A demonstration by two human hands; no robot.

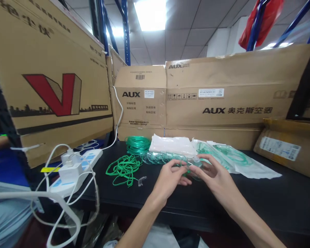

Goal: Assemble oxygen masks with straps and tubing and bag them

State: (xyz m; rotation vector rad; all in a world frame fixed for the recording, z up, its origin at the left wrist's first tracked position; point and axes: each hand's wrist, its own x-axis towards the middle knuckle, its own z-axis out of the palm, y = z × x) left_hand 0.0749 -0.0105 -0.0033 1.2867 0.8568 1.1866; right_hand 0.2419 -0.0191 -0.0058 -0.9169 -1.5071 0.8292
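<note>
Both hands meet over the front middle of the black table. My right hand [212,172] is closed with curled fingers around a clear greenish plastic mask [197,160], largely hidden by the fingers. My left hand [172,175] pinches at the near side of that mask; a bit of green shows between the hands. Behind them lies a row of nested clear green masks [160,157]. To the left are a tangle of green elastic straps [125,168] and several small metal strips [141,181]. A coil of green tubing [137,144] sits farther back.
White packets [172,144] lie behind the masks. Clear-fronted bags with green tubing [229,155] are at right. A power strip [74,172] with plugs and white cables stands left. Cardboard boxes [142,103] wall the back, and another box [289,144] sits right.
</note>
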